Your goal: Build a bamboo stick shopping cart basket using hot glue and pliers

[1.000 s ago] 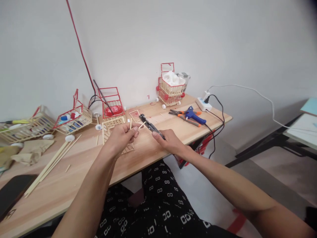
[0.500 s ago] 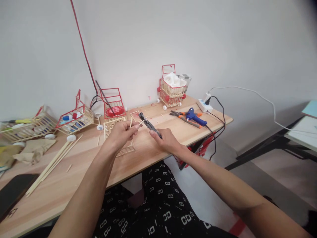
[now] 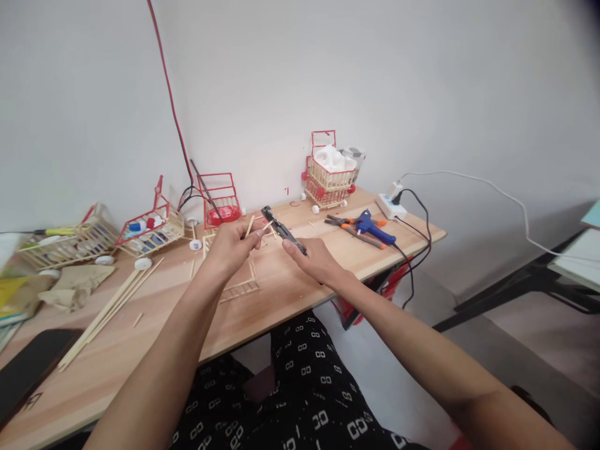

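My left hand [image 3: 234, 247] is closed in a pinch on short wooden sticks [image 3: 250, 226]; one points up and another toward the tool. My right hand [image 3: 315, 259] grips a dark grey plier-like tool [image 3: 284, 230], its jaws pointing up and left. The tip of one stick lies at the tool's jaws; whether it is between them I cannot tell. Beneath and behind my left hand, a wooden stick frame [image 3: 240, 289] rests on the table [image 3: 276, 287], partly hidden by the hand.
Small stick carts stand along the wall: one with red trim [image 3: 152, 231], one holding white cloth [image 3: 332, 178]. A blue glue gun [image 3: 370, 228], orange-handled pliers [image 3: 349, 229] and a power strip [image 3: 392, 206] lie right. Long sticks [image 3: 105, 312] and a phone [image 3: 37, 365] lie left.
The view has shifted slightly, so the table things sit a little lower and further right. Both hands keep their grips, and the tool stays close to the stick.
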A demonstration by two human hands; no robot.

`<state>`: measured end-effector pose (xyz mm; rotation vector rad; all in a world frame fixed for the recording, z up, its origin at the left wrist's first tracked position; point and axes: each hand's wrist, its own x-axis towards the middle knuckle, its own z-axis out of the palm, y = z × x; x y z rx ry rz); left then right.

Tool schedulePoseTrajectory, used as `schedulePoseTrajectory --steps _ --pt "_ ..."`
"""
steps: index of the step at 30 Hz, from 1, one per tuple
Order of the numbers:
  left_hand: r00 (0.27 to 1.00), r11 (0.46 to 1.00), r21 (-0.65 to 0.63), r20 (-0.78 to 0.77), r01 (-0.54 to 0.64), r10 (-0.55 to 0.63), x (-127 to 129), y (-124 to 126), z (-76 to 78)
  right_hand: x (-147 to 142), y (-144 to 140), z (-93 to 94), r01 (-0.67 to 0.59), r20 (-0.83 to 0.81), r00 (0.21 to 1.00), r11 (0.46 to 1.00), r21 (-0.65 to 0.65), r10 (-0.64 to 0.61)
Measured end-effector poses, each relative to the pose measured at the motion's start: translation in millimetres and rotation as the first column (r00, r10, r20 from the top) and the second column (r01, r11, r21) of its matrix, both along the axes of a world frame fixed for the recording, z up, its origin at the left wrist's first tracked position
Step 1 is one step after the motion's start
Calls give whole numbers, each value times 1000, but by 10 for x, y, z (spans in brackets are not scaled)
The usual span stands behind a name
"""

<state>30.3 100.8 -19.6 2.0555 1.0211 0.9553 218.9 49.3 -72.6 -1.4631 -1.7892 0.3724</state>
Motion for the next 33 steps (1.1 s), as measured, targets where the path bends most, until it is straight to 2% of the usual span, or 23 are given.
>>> schedulePoseTrajectory --steps 4,8,12,15,18,20,23,27,33 --pt "995 997 73 -99 -18 25 76 158 73 -14 126 -46 15 -86 996 1000 -23 -17" --pt "985 997 75 -170 -14 27 134 233 79 -49 144 -136 46 -144 988 997 -69 -55" --pt "994 999 45 -112 -6 11 141 238 31 -67 143 -172 32 -229 972 997 -64 -46" --pt "998 995 -88 15 56 -54 105 206 25 -40 199 -183 -5 -420 905 988 -153 -60" --pt "974 943 -296 208 151 -90 39 161 43 0 264 -240 -65 -610 780 953 -296 -136" --pt "944 900 -372 312 225 -107 -10 127 60 17 292 -306 -111 -666 729 934 -340 -156" --pt "897 847 -407 409 342 -166 -71 66 90 27 315 -403 -178 -698 704 918 -354 -133" --pt "854 782 -432 465 450 -234 -118 -36 139 43 326 -449 -216 -740 657 906 -365 -142" --pt "803 706 -489 565 512 -190 -154 -109 160 50 288 -435 -194 -765 628 922 -335 -145"
